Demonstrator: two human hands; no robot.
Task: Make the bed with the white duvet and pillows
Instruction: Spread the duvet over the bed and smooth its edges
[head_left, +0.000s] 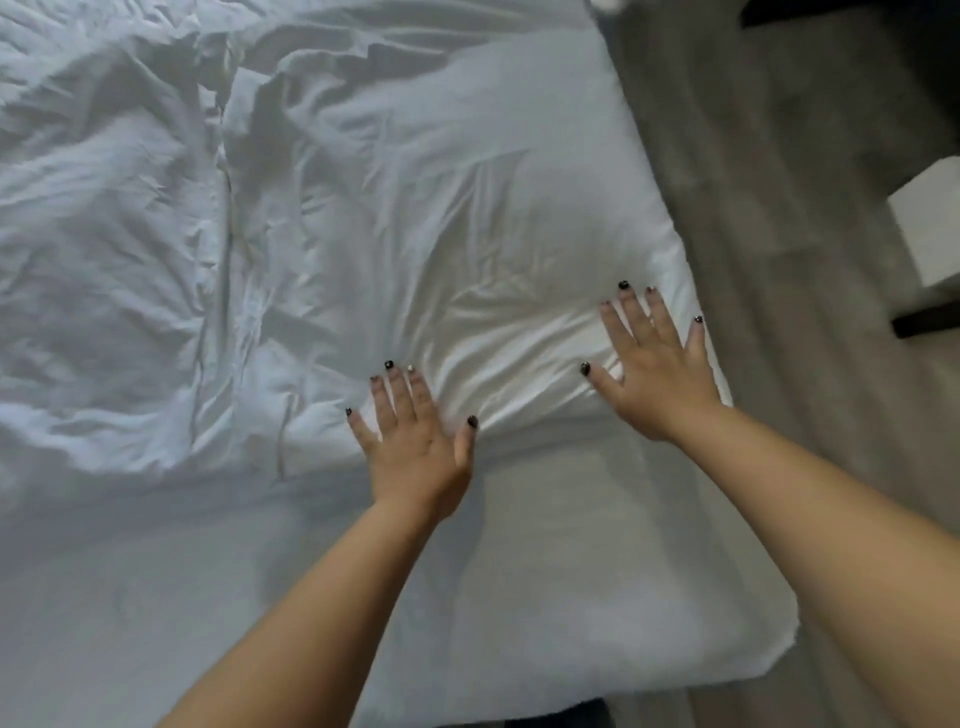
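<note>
A white pillow (467, 218) lies at the right side of the bed, creased where it is pressed. My left hand (415, 447) rests flat on its near edge with the fingers spread and nothing held. My right hand (657, 364) lies flat on the pillow's near right corner, fingers also apart. A crumpled white duvet (104, 234) is bunched up to the left of the pillow. The bare white sheet (545, 571) covers the near part of the mattress under my forearms.
Grey floor (779, 208) runs along the right of the bed. A white box-shaped piece on a dark base (930, 228) stands at the right edge. A dark piece of furniture (810, 15) shows at the top right. The mattress corner (779, 639) is near right.
</note>
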